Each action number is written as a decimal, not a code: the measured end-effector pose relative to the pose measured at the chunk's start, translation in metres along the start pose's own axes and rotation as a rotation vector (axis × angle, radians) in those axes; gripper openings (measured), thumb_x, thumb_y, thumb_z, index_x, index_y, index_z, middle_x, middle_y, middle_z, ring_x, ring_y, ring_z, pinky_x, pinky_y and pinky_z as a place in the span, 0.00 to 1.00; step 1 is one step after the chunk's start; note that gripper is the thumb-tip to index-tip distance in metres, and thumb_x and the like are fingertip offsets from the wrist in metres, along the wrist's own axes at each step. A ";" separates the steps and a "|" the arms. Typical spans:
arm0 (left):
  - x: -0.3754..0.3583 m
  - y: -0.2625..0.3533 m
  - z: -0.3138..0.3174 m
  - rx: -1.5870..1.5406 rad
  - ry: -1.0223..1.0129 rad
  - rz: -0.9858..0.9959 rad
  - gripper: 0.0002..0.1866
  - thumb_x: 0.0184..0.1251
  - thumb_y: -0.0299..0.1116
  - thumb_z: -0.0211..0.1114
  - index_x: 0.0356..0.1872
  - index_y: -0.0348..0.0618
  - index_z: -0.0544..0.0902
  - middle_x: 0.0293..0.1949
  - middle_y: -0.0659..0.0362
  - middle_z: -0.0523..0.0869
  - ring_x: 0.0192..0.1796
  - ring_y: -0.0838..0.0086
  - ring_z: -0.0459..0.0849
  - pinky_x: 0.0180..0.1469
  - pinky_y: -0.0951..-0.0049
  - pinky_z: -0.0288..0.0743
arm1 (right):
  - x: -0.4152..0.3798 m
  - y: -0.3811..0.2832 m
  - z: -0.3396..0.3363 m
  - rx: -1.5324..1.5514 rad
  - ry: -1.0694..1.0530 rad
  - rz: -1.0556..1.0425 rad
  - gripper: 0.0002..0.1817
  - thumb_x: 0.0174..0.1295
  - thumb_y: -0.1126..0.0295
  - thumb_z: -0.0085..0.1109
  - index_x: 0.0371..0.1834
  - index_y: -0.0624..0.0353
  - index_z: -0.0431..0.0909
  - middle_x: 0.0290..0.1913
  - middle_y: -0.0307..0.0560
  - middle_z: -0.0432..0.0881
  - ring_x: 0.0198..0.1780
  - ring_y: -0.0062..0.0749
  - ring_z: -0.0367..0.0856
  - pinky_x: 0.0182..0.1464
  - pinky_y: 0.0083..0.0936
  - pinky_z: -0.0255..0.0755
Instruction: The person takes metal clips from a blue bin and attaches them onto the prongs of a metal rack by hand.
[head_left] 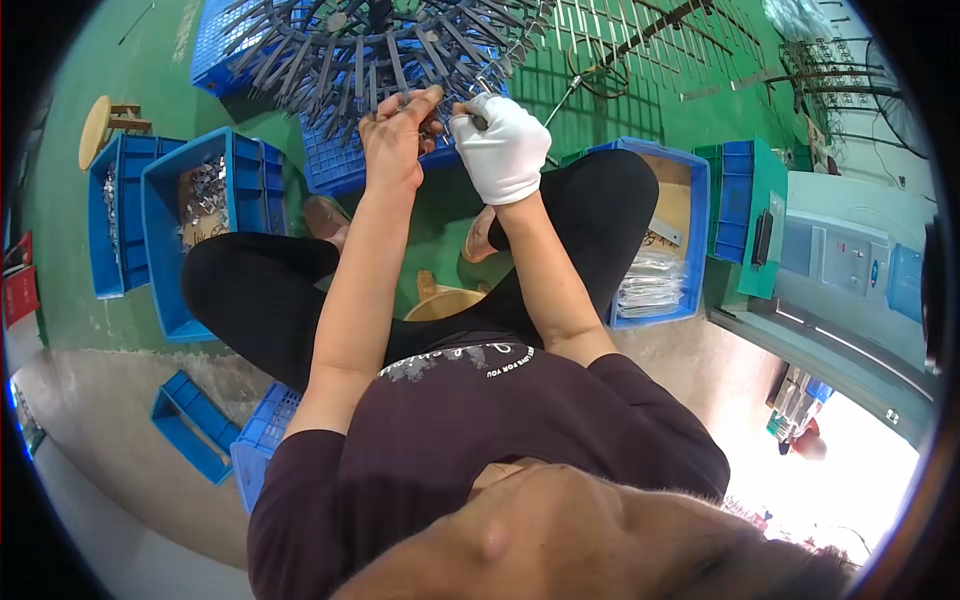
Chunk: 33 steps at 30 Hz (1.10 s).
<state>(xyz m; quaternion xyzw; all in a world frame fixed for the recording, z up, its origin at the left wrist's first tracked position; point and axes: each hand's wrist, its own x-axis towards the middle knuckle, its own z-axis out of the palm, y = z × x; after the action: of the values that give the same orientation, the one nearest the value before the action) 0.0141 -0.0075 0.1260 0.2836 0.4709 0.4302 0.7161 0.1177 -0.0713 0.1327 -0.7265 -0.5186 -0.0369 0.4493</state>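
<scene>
The green floor (62, 235) spreads under everything, and on it, ahead of the person, is the round rack (395, 65) of dark, radiating strips, above the near edge of a blue crate (335, 165). The left bin (160, 260) holds small metal parts (207, 190); the right bin (700, 230) has clear-wrapped packets (650, 285) towards its near end.

Both hands are at the rack's near rim, close beside each other. The bare left hand (400, 130) has its fingers bent together against the strips; whether it grasps one I cannot tell. The right hand (500, 145), in a white glove, has its thumb and fingers curled in beside a small metal piece (484, 85), but its grip is hidden too.

The step in hand looks like close fingertip work at that rim; a further move there calls for steady fingers and small motions, clear of the neighbouring strips
</scene>
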 end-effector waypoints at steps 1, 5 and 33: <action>0.000 0.000 0.000 -0.004 0.001 0.005 0.10 0.53 0.28 0.76 0.34 0.38 0.83 0.24 0.60 0.83 0.21 0.78 0.80 0.17 0.82 0.65 | -0.001 0.002 0.001 0.009 0.002 0.004 0.04 0.48 0.72 0.69 0.27 0.58 0.86 0.26 0.50 0.83 0.26 0.40 0.83 0.31 0.28 0.76; 0.001 -0.001 0.001 0.003 0.011 0.007 0.11 0.53 0.29 0.76 0.34 0.37 0.83 0.24 0.60 0.84 0.21 0.79 0.80 0.17 0.82 0.65 | -0.002 0.004 0.001 0.050 -0.003 0.029 0.06 0.49 0.67 0.68 0.27 0.56 0.86 0.27 0.49 0.83 0.28 0.43 0.83 0.32 0.33 0.76; -0.043 -0.022 -0.075 -0.773 -0.330 -0.363 0.11 0.72 0.37 0.59 0.43 0.39 0.81 0.38 0.55 0.84 0.39 0.67 0.84 0.28 0.74 0.83 | -0.056 -0.022 -0.025 0.978 -0.650 0.637 0.11 0.55 0.74 0.69 0.39 0.68 0.84 0.34 0.40 0.86 0.34 0.16 0.79 0.39 0.17 0.73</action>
<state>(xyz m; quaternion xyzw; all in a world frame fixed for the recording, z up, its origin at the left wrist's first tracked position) -0.0548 -0.0557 0.0966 -0.0269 0.1976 0.3909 0.8986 0.0845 -0.1275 0.1320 -0.5307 -0.3449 0.5578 0.5370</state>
